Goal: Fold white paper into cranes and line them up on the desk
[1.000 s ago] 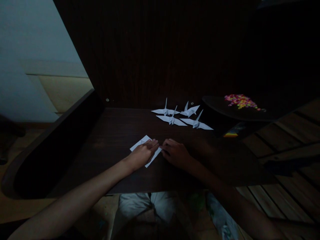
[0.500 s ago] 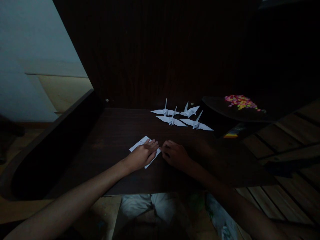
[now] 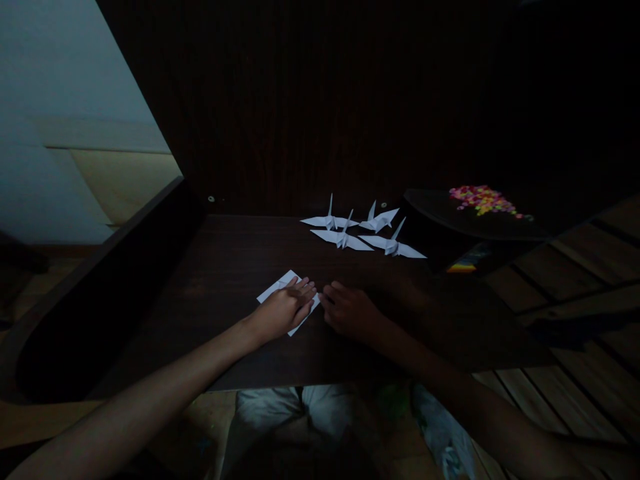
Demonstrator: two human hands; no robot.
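A white folded piece of paper (image 3: 275, 285) lies at a slant on the dark table. My left hand (image 3: 286, 305) rests flat across its middle with the fingers stretched out, covering much of it. At the paper's right corner is my right hand (image 3: 349, 309), its fingers curled and pressed together at the edge. The fingertips there are dim, but they appear to pinch the corner. Several white paper cranes (image 3: 342, 239) with raised necks and spread wings stand beyond both hands, near the back panel.
The dark wooden tabletop (image 3: 200, 293) has a raised side board (image 3: 100, 287) on the left and a tall back panel (image 3: 300, 100). On a rounded shelf (image 3: 430, 207) to the right lies a heap of small colourful pieces (image 3: 483, 200). Wooden slats (image 3: 575, 267) extend at far right.
The view has shifted very slightly. Both hands stay at nearly the same place on the paper, and the cranes have not moved.
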